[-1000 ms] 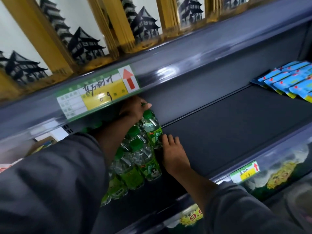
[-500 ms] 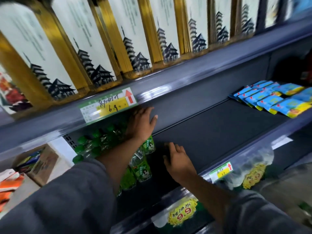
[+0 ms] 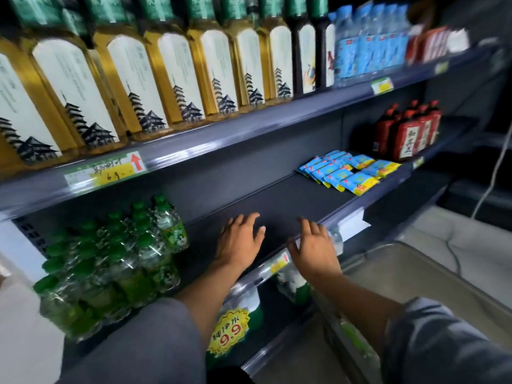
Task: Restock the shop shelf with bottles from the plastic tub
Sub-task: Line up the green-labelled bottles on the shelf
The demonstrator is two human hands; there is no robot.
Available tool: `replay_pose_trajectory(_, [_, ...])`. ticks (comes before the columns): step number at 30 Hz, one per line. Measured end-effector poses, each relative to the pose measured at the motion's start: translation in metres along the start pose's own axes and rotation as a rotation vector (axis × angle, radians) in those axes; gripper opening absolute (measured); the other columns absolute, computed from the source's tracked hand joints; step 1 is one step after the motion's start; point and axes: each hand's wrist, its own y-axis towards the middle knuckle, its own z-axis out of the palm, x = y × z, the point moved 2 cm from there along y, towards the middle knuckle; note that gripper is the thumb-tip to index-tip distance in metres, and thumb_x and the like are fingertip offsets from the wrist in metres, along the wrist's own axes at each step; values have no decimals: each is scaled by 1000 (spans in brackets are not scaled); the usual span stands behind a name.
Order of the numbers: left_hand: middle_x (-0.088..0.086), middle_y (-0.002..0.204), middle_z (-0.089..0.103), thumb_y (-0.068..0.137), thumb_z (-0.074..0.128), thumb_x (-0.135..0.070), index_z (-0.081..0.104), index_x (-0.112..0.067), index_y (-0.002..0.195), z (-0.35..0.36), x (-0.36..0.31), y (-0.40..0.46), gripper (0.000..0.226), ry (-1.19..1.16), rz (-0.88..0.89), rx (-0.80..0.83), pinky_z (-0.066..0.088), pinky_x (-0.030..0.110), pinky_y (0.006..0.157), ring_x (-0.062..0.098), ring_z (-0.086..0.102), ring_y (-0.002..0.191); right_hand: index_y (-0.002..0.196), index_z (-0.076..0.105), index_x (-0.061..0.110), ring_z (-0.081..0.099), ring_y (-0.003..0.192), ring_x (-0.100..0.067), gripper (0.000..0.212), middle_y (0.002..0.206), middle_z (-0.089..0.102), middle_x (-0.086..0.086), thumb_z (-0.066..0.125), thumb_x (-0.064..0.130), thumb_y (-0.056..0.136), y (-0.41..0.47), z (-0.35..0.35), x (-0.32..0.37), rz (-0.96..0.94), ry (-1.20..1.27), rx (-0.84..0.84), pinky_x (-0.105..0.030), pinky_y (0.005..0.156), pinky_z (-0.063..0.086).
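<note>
Several green-capped bottles (image 3: pixel 130 256) stand in rows at the left end of the dark middle shelf (image 3: pixel 277 195). My left hand (image 3: pixel 239 239) hovers over the bare shelf just right of the bottles, fingers spread, holding nothing. My right hand (image 3: pixel 313 245) is at the shelf's front edge, fingers spread and empty, over the price rail. The pale plastic tub (image 3: pixel 415 275) sits low at the right, beside my right forearm; a green bottle (image 3: pixel 354 342) shows through its wall.
Tall gold and white boxes (image 3: pixel 155 76) fill the upper shelf. Blue packets (image 3: pixel 346 170) and red-labelled dark bottles (image 3: pixel 407 134) lie further right on the middle shelf. A yellow 9.9 price tag (image 3: pixel 230 333) hangs on the shelf below.
Both hands have let go of the bottles and drawn back to the right and toward the shelf's front. The view has pulled back, showing more shelves and the tub.
</note>
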Motion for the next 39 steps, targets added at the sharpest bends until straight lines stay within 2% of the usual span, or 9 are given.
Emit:
replay_pose_trajectory(8, [7, 125, 62, 95, 52, -47, 56, -28, 133, 60, -121, -34, 43, -234, 56, 115, 50, 42, 94, 32, 59, 115, 146, 38, 12, 44, 122, -37, 64, 138, 49, -14, 55, 41, 92, -42, -57, -95, 180, -152, 34, -49, 99, 43])
replay_pose_trajectory(14, [7, 120, 66, 94, 55, -44, 59, -27, 127, 96, -171, -57, 38, -302, 81, 175, 52, 41, 89, 31, 61, 112, 151, 30, 14, 38, 131, -36, 69, 150, 40, -13, 54, 44, 93, -80, -76, -142, 275, -198, 93, -49, 103, 41])
replay_pose_trajectory(17, [3, 125, 64, 94, 55, -45, 57, -29, 130, 114, -195, -72, 39, -352, 84, 220, 52, 40, 92, 27, 58, 116, 151, 28, 16, 36, 132, -36, 68, 150, 38, -12, 52, 44, 94, -103, -78, -163, 353, -222, 126, -49, 104, 39])
replay_pose_trajectory(21, [9, 125, 65, 93, 54, -46, 55, -29, 132, 144, -222, -96, 43, -445, 62, 372, 52, 42, 94, 30, 59, 116, 150, 27, 18, 38, 131, -37, 66, 146, 39, -13, 52, 43, 94, -139, -79, -195, 489, -306, 200, -52, 103, 36])
replay_pose_trajectory(25, [9, 120, 67, 91, 54, -47, 57, -27, 129, 172, -239, -117, 42, -333, 95, 504, 52, 42, 91, 33, 61, 112, 145, 31, 17, 41, 128, -40, 67, 140, 44, -16, 58, 44, 90, -171, -86, -231, 609, -411, 271, -53, 104, 37])
replay_pose_trajectory(28, [6, 111, 70, 88, 55, -51, 65, -25, 113, 188, -248, -130, 37, -302, 131, 651, 52, 42, 90, 31, 64, 105, 141, 36, 15, 44, 125, -39, 59, 137, 46, -17, 55, 42, 92, -190, -90, -253, 647, -478, 289, -51, 102, 38])
replay_pose_trajectory(31, [8, 105, 72, 91, 54, -47, 70, -18, 95, 200, -252, -144, 33, -203, 199, 822, 41, 32, 87, 30, 65, 102, 141, 38, 13, 44, 124, -37, 54, 137, 46, -17, 51, 36, 94, -204, -90, -271, 690, -521, 304, -51, 104, 37])
replay_pose_trajectory(34, [10, 97, 69, 93, 53, -49, 66, -18, 78, 204, -253, -151, 36, -135, 252, 949, 35, 34, 85, 27, 63, 93, 142, 38, 11, 43, 126, -36, 54, 138, 46, -17, 51, 36, 96, -212, -87, -282, 714, -536, 334, -52, 108, 35])
replay_pose_trajectory(39, [17, 118, 67, 92, 57, -41, 67, -11, 112, 209, -257, -158, 37, -52, 267, 1148, 44, 30, 77, 33, 66, 104, 140, 40, 7, 43, 122, -36, 50, 134, 46, -18, 50, 28, 96, -215, -81, -287, 693, -580, 341, -51, 103, 41])
